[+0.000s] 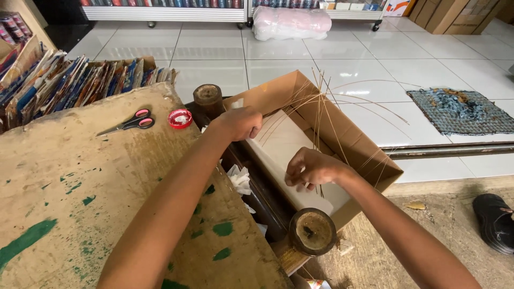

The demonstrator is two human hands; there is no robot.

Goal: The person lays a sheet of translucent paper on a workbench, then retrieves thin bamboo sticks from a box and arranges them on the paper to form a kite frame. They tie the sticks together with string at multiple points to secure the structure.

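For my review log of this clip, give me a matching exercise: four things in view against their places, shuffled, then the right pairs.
Things:
1. scissors
2. woven mat
3. black shoe
4. thin sticks

Places:
A. on the white tiled floor, far right
B. standing out of the open cardboard box
C. on the worn, green-flecked board
D. lower right corner, on the brown ground

Pairs: 1-C, 2-A, 3-D, 4-B.

It was a craft shop: stocked shelves (166, 4) lined the tiled floor (375, 59) beyond a paint-stained worktop (69, 176).
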